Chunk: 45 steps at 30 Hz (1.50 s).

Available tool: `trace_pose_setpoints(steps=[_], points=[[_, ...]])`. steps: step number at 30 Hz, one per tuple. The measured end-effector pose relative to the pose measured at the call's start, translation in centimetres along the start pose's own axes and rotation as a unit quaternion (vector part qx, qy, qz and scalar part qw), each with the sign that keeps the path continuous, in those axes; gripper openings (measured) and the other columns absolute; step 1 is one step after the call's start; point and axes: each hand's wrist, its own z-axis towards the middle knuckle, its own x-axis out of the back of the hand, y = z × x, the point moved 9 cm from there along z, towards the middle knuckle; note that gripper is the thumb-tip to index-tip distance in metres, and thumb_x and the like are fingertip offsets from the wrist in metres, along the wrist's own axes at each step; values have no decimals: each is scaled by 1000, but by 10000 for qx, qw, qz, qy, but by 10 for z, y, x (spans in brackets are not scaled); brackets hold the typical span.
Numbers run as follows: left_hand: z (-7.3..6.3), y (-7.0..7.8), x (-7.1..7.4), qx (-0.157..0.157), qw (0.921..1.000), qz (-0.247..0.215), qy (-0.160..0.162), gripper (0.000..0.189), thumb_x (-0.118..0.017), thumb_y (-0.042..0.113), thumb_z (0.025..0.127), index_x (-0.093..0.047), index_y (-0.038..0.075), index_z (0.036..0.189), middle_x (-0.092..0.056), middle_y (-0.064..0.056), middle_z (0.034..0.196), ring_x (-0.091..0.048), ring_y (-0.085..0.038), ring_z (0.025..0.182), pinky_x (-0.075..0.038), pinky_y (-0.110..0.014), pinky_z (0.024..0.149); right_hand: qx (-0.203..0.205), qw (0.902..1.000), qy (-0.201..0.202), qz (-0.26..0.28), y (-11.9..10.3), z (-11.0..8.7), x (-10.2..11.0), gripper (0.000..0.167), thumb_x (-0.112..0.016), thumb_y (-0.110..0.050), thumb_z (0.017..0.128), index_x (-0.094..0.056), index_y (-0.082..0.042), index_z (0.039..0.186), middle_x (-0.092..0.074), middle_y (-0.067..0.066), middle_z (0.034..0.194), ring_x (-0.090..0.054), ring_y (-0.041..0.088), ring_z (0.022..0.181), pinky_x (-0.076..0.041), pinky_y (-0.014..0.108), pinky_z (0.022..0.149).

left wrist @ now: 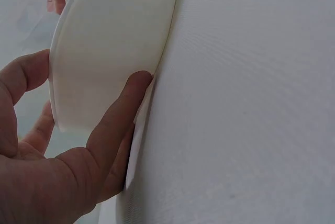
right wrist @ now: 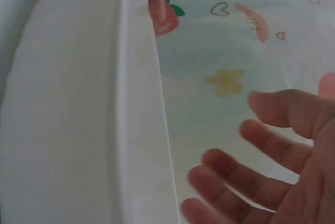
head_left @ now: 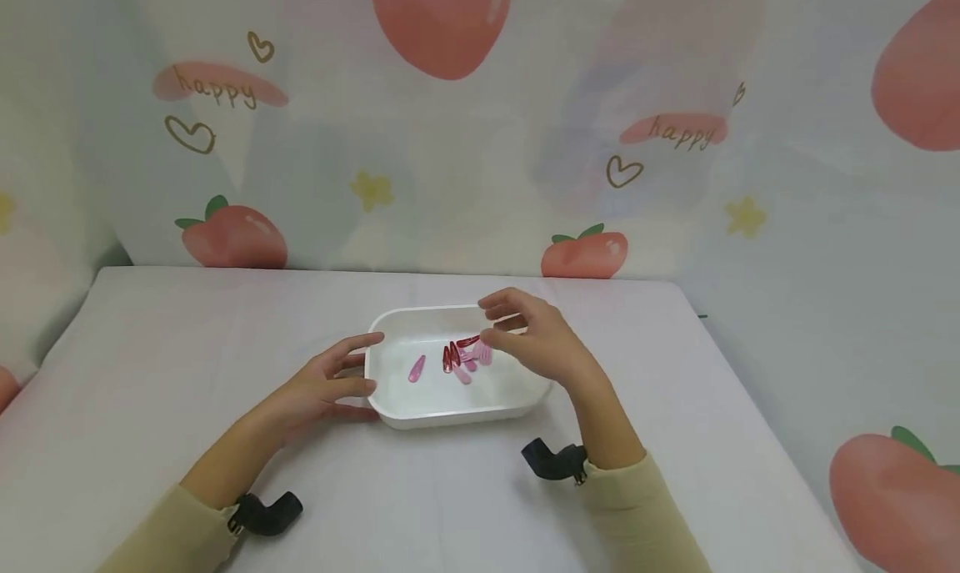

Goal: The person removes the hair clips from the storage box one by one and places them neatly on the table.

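Note:
A white rectangular tray [head_left: 420, 406] with rounded corners sits on the table in the head view. Red snap hair clips [head_left: 447, 359] and pink ones lie bunched toward its middle. One pink hair clip [head_left: 417, 369] lies apart on the left. My left hand [head_left: 322, 385] touches the tray's left end with spread fingers; in the left wrist view its fingertips rest against the tray's rim and outer wall [left wrist: 104, 51]. Over the right part of the tray hovers my right hand [head_left: 543, 339], fingers loosely bent. The right wrist view shows nothing between its fingers [right wrist: 277, 145].
White cloth covers the table [head_left: 315, 473], whose far edge meets a printed backdrop [head_left: 465, 156] with fruit, hearts and stars. A black band piece [head_left: 555, 459] sits at the right wrist and another black piece [head_left: 266, 515] at the left.

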Motion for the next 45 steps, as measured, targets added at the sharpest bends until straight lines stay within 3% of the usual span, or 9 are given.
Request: trace_pose_setpoints(steps=[3,5,11,17,25,38,45], points=[[0,-4,-1,-55,9999,-45,-85,70,-63,7,96,-30,21,156,-25,-19,157,-50,-39,128,-56,-51,92,-151,9979,-519,-346,1,7,-21,35,-74,-22,90,-65,-18,124,-67,8,118,-64,24,106,-57,39,86],[-1,-6,-3,-107,9998,-95,-155,70,-62,8,97,-29,21,157,-25,-20,157,-50,-38,128,-56,-51,93,-257,9959,-647,-585,8,7,-33,34,-76,-20,88,-67,-15,120,-69,6,109,-64,21,97,-57,35,79],[-4,-12,-7,-112,9992,-331,-201,72,-61,7,98,-24,20,158,-24,-20,158,-51,-35,129,-55,-52,94,-378,9865,-714,-1423,30,6,-62,26,-79,-17,82,-71,-17,107,-66,-5,87,-59,12,81,-50,30,72],[-6,-7,-1,-117,9993,-335,-121,72,-60,6,98,-25,21,158,-26,-19,157,-49,-36,130,-55,-52,94,-190,9779,-653,-1977,25,12,-78,25,-76,-12,74,-71,-21,97,-61,-8,78,-54,11,76,-45,29,67],[-5,1,8,-180,9994,-286,-108,70,-61,7,98,-27,21,157,-27,-21,156,-50,-36,128,-55,-53,94,-146,9740,-676,-2158,15,21,-80,25,-71,-2,71,-69,-22,87,-56,-8,70,-51,12,70,-41,29,65],[-4,-12,-8,-123,9982,-543,-209,71,-62,6,97,-28,20,157,-28,-20,156,-50,-36,128,-54,-54,94,-214,9725,-573,-2249,29,9,-76,20,-70,-3,74,-69,-23,77,-56,-9,66,-51,11,67,-43,29,64],[-2,-9,-4,-137,9984,-518,-172,71,-62,5,96,-29,22,157,-30,-19,157,-51,-35,129,-55,-53,93,-21,9725,-411,-2294,25,9,-75,23,-76,-9,71,-61,-24,64,-53,-10,59,-49,11,63,-41,28,61]])
